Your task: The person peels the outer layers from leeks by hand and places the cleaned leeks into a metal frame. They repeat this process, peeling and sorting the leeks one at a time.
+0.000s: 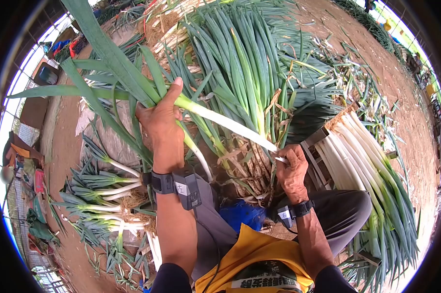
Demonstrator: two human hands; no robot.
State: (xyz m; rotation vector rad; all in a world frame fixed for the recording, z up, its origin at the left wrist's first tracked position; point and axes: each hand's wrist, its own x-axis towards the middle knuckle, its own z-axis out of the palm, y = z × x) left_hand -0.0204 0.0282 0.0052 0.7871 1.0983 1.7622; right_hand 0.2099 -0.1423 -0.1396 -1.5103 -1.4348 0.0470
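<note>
My left hand (pixel 163 119) is wrapped round the green upper part of leeks, at the centre left. One leek (pixel 228 123) stretches from it, its clean white stem slanting down to the right. At that stem's lower end my right hand (pixel 292 168) is closed, its fingers pinching at the white tip; what exactly lies between them is too small to tell. Another leek (pixel 197 152) with a curved white end hangs below my left hand. Behind both hands stands a large bunch of untrimmed leeks (pixel 240 73), with dry brown leaves round its base.
At the right, a stack of white-stemmed leeks (pixel 357 156) lies in a metal rack (pixel 314 138). Small leeks (pixel 108 207) with roots lie on the ground at the left. A blue plastic bag (pixel 242 215) sits between my knees. Leaf scraps litter the soil at the upper right.
</note>
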